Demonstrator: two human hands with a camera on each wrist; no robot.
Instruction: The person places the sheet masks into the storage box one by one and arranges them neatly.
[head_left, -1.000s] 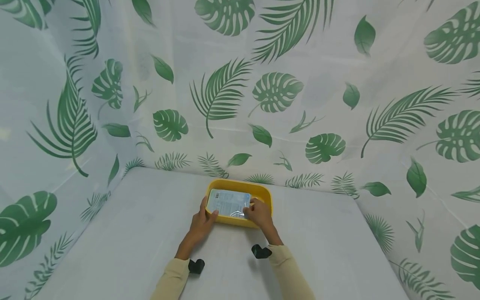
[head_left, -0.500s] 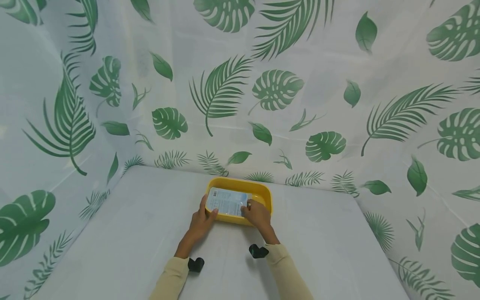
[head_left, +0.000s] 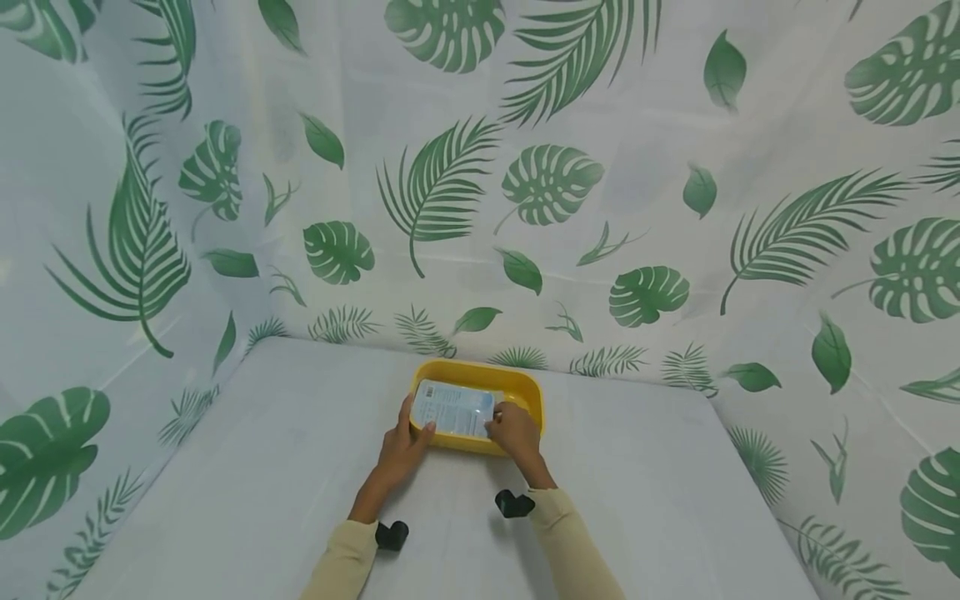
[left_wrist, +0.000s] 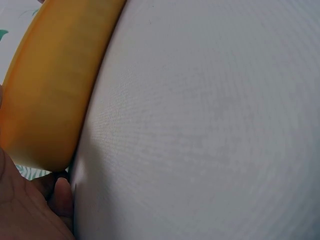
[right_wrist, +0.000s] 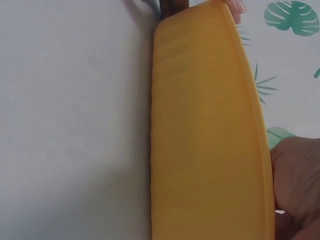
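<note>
A yellow plastic tub (head_left: 480,444) with rounded corners stands on the white table in the head view. Inside it lies a pale blue flat packet (head_left: 452,410) with fine print and a barcode, filling its left part. My left hand (head_left: 403,450) grips the tub's near left corner, thumb over the front rim and fingers along the left side. At the packet's right end, my right hand (head_left: 516,432) pinches its edge with curled fingers, reaching over the front rim. The right wrist view shows that hand (right_wrist: 300,185) beyond the tub's wall (right_wrist: 207,120).
White cloth covers the table (head_left: 645,500). A leaf-print curtain (head_left: 555,275) rises right behind the tub and along both sides. Each wrist carries a black camera mount (head_left: 513,503) next to a cream sleeve (head_left: 573,542).
My right hand has shifted slightly left with the packet's right end, and the glare at the packet's near right corner has faded. The left hand keeps its hold on the tub.
</note>
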